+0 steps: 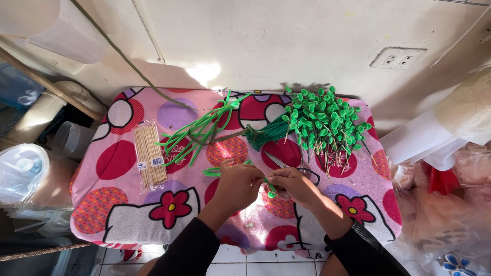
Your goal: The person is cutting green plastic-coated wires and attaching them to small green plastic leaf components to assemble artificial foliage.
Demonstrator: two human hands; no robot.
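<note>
My left hand (236,185) and my right hand (292,185) meet over the front middle of a small table with a pink patterned cloth (123,204). Together they pinch a short green strip (269,188), which looks wound around a thin stick; the stick itself is mostly hidden by my fingers. Scissors (286,164) lie just behind my right hand. A pile of sticks with green loop tips (325,120) lies at the back right. Loose green strips (199,134) and a darker green bundle (266,134) lie behind my hands.
A clear pack of wooden skewers (149,154) lies on the left of the cloth. A wall with a socket (398,58) stands behind the table. Plastic bags and containers (23,176) crowd the left; bags and white paper (440,153) crowd the right.
</note>
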